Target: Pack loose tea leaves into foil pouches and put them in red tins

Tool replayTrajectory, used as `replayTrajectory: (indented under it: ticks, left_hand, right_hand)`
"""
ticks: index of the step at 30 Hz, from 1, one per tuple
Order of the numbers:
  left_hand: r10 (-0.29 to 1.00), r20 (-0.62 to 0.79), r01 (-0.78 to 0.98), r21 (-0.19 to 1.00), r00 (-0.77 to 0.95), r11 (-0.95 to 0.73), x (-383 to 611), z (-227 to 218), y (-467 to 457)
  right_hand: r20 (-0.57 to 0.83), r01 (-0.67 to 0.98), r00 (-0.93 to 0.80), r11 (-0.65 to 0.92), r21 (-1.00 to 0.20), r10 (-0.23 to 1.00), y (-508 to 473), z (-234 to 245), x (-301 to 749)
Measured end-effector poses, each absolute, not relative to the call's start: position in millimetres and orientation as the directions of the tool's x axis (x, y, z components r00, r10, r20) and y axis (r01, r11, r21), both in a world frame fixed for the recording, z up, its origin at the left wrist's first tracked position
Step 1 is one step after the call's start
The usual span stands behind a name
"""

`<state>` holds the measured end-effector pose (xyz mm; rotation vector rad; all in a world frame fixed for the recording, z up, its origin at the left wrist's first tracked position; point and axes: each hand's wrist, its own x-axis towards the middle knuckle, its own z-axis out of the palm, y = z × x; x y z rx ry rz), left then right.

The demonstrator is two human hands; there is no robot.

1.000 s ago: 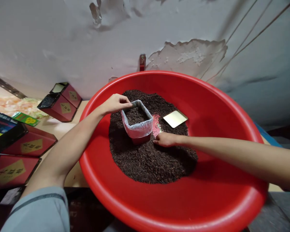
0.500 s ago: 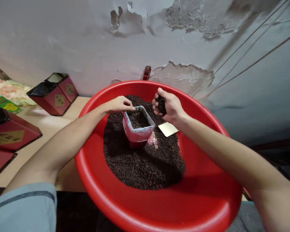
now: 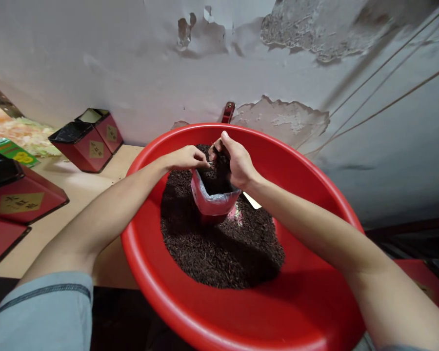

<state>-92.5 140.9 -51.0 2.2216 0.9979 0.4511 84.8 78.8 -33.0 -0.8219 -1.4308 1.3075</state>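
Right hand (image 3: 231, 160) up over the mouth of the red tin (image 3: 214, 213), and it was loaded: fingers half-curled around dark leaves (image 3: 221, 165), thumb on top, neither flat nor fully clenched! Across from it, the left hand (image 3: 186, 157) was narrowed to a pinch on the clear liner (image 3: 225, 196) at the tin's far left corner. Everything hinged on this: the opening lay below the right hand and slightly to its left, facing up, the tin's long axis roughly upright. Left was the nearer hand, touching the rim; right hung just above the far right side, and whether it brushed the edge could not be told. The tin stood in the heap (image 3: 219, 258), inside the big tub (image 3: 241, 319).

Then the count! Two hands, one tub, one lined tin in it, one pale flat piece (image 3: 252, 201) partly behind the right wrist. Out on the tabletop (image 3: 71, 181), two dark-topped tins (image 3: 81, 149) sat together near the wall (image 3: 131, 73); two more tins (image 3: 47, 195) showed at the left edge, one of them cut off, with one green box (image 3: 12, 151) behind. One red shape (image 3: 420, 278) at lower right was too cropped to name.
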Motion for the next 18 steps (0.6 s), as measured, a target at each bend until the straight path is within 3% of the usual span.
replayTrajectory:
  ticks: [6, 12, 16, 18]
  left_hand:
    - [0.754, 0.047, 0.529, 0.683, 0.655, -0.503, -93, -51, 141]
    - [0.764, 0.012, 0.574, 0.653, 0.645, -0.494, -93, -46, 139]
    - [0.792, -0.016, 0.633, 0.612, 0.61, -0.475, -91, -45, 140]
    - [0.796, -0.025, 0.646, 0.601, 0.604, -0.471, -91, -45, 141]
  right_hand:
    - [0.276, -0.106, -0.416, 0.256, -0.961, 0.866, 74, -37, 87]
    - [0.212, 0.18, -0.656, 0.423, -0.888, 0.725, 60, -18, 133]
    - [0.23, 0.443, -0.491, 0.469, -0.764, 0.84, 59, -29, 189]
    - [0.1, 0.643, -0.413, 0.367, -0.673, 0.905, 58, -51, 212]
